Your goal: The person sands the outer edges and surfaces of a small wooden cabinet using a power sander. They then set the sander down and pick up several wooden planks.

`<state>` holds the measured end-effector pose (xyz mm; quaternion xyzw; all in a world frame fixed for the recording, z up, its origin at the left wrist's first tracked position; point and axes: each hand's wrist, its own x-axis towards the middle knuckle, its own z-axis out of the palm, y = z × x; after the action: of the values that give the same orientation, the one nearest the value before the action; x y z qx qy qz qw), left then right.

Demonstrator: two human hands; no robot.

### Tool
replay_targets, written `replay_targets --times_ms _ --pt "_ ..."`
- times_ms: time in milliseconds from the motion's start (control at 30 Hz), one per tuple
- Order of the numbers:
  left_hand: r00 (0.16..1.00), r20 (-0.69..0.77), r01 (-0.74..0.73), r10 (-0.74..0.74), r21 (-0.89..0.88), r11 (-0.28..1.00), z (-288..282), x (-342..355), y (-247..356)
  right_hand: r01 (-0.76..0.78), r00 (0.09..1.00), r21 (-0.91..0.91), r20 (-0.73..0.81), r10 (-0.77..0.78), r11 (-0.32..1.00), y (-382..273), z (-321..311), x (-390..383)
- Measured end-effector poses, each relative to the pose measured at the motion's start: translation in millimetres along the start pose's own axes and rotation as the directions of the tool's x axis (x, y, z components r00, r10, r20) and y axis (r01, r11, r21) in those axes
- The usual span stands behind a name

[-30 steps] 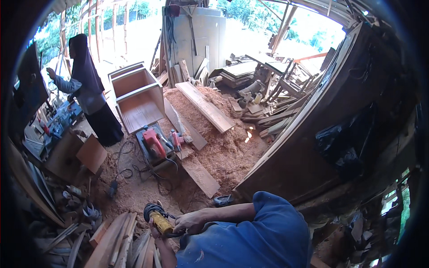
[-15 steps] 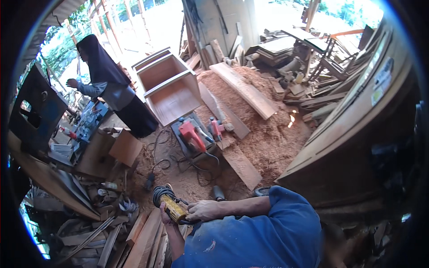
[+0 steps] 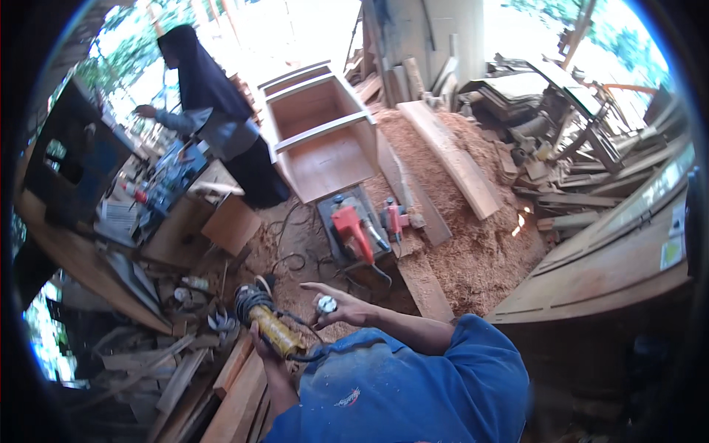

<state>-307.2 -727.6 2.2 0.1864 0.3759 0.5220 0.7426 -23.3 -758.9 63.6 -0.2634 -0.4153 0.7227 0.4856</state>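
Observation:
My left hand (image 3: 260, 338) grips a yellow angle grinder (image 3: 277, 332) low in the view, its dark cord coiled near the head and looping past my right side. Just right of it, my right hand (image 3: 341, 310) has its index finger stretched out and a small round silvery object (image 3: 326, 304) between thumb and fingers; I cannot make out what it is. Beyond my hands, a red power tool (image 3: 351, 232) rests on a metal board, beside a smaller red tool (image 3: 394, 220).
A co-worker (image 3: 214, 118) stands at the left by a cluttered workbench (image 3: 177, 173). An open wooden cabinet (image 3: 317, 148) is ahead. Planks (image 3: 447, 155) lie on sawdust (image 3: 480, 273); scrap wood piles at lower left and back right, and a large panel (image 3: 591, 273) leans on the right.
The view has shifted, moving the scene rightward. My right hand has come off the grinder and now shows the silvery object; my left still holds the grinder. The co-worker's arm remains stretched out.

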Motion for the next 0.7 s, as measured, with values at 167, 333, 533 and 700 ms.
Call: replay_targets --times_ms 167,333,533,700 --pt "0.994 -0.091 -0.054 0.059 0.052 0.997 -13.6 42.8 41.9 -0.082 0.799 0.336 -0.540 0.264 0.938 37.8 4.4 38.5" --pt "0.985 -0.111 -0.128 0.132 0.047 0.991 -32.5 87.2 72.1 -0.120 0.708 0.518 -0.554 0.439 0.847 89.9 6.4 88.8" --pt "0.975 -0.007 -0.220 0.222 0.106 0.970 -26.4 138.7 128.0 -0.390 0.685 0.757 -0.143 0.715 0.525 120.4 -10.7 171.8" --pt "0.989 0.078 -0.127 0.127 -0.008 0.992 -44.2 183.3 175.1 -0.502 0.824 0.634 0.143 0.549 0.588 87.8 47.5 235.7"
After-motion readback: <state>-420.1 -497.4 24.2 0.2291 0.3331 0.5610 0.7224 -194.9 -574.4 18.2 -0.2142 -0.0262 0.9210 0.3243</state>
